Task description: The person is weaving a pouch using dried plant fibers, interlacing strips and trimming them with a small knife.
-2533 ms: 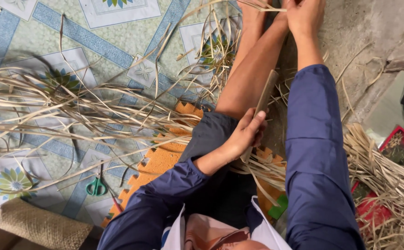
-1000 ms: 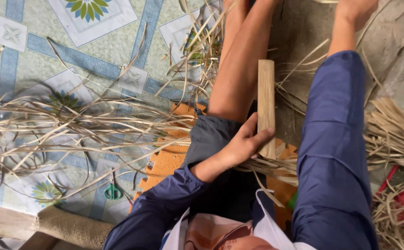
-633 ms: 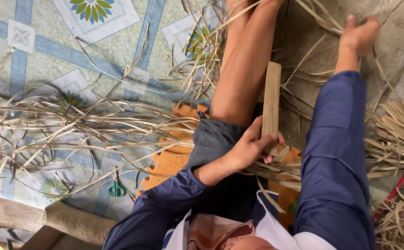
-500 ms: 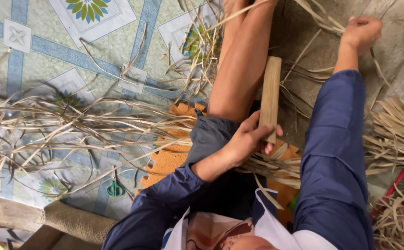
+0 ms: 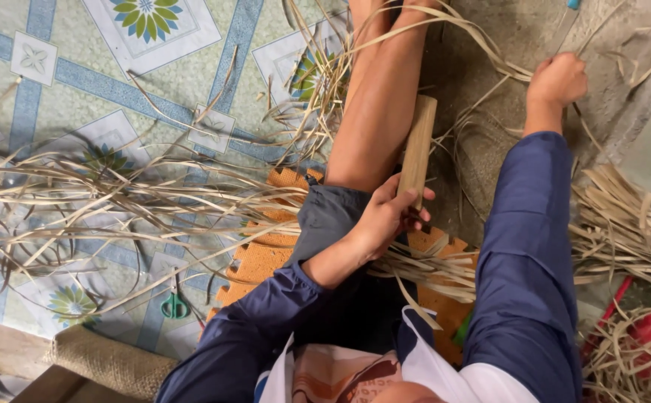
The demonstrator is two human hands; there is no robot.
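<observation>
Left hand [image 5: 385,220] grips a smooth flat wooden stick [image 5: 418,149]. Right hand [image 5: 558,78] is fisted, probably around thin dry straw strips [image 5: 459,19]. Patterned tile floor [image 5: 57,82] underneath.

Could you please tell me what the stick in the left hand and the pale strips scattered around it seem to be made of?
The stick looks like unfinished wood or bamboo: pale tan, matte, flat-sided. The strips look like dried plant fibre, perhaps reed or palm leaf: straw-coloured, thin, curling and frayed.

Flat pale wooden stick [image 5: 418,149], long, angled slightly, lower end gripped, lying beside bare leg. Thin dried straw strand [image 5: 482,52] curving, pulled taut.
</observation>
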